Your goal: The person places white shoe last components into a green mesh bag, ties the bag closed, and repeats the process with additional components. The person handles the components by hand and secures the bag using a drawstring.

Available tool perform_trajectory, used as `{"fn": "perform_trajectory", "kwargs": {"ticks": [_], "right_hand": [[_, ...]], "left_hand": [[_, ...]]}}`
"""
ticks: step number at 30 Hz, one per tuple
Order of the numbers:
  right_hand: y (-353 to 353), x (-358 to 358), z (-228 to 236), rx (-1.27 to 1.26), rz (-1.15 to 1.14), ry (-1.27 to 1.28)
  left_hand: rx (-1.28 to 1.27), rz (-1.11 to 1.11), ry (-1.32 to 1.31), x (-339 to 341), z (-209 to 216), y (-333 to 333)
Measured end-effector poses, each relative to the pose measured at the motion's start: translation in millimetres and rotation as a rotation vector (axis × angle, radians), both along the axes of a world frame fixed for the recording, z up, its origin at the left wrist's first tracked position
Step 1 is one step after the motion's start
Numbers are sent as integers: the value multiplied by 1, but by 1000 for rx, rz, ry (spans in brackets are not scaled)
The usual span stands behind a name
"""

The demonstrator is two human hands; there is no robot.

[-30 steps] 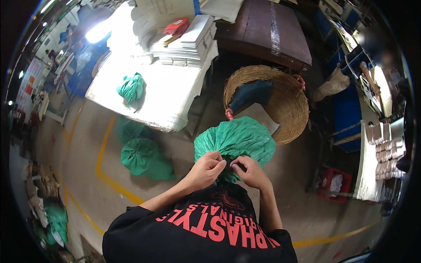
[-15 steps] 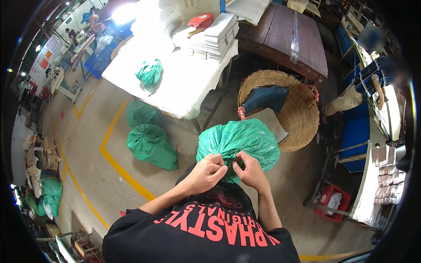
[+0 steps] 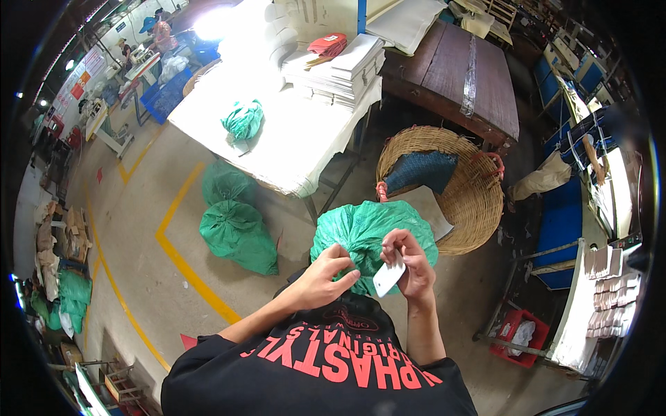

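Directly ahead of my body sits a full green sack (image 3: 378, 225), its top gathered into creases at the near side. My left hand (image 3: 326, 277) is closed beside the gathered neck, thumb against curled fingers; whatever it grips there is hidden. Held up over the sack's near right part, my right hand (image 3: 414, 267) pinches a small white tag (image 3: 388, 279), which hangs down between the two hands. Whether a string joins the tag to the sack is too fine to see.
Two more green sacks (image 3: 239, 236) stand on the floor to the left. Ahead is a white-covered table (image 3: 277, 152) with a green bundle (image 3: 243, 119) and stacked sheets. A wicker basket (image 3: 479, 208) lies beyond my sack; a red crate (image 3: 517, 336) and a person (image 3: 590, 149) are right.
My right hand has lifted off the sack's neck and turned, and a white tag now shows in its fingers. My left hand has stayed near the neck, still closed.
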State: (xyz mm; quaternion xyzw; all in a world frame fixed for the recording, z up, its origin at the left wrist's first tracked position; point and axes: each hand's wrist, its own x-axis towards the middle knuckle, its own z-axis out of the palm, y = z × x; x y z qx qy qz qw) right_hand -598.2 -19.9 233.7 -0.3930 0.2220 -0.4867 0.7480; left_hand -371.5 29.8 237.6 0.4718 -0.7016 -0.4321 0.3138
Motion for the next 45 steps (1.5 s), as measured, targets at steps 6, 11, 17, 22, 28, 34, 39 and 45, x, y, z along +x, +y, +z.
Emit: {"fn": "perform_trajectory", "kwargs": {"ticks": [6,11,17,22,28,34,39,45], "right_hand": [[1,6,3,-65,-115,-106],[4,4,-2,21,-207,-4],[0,-1,-11,110,-324,104],[-6,-18,-11,8,-187,461],[-9,-35,-5,22,-186,524],[-16,-36,-7,-20,-177,543],[-26,-27,-18,49,-160,583],[-44,-18,-44,111,-294,605]], "left_hand": [[279,8,80,-12,-11,9],[216,-41,81,-18,-13,2],[118,-12,78,-22,-21,-9],[263,137,124,-27,-27,-17],[328,147,66,-27,-30,-27],[270,106,60,-26,-30,-38],[306,95,37,-19,-29,-47],[231,72,66,-8,-32,-61]]}}
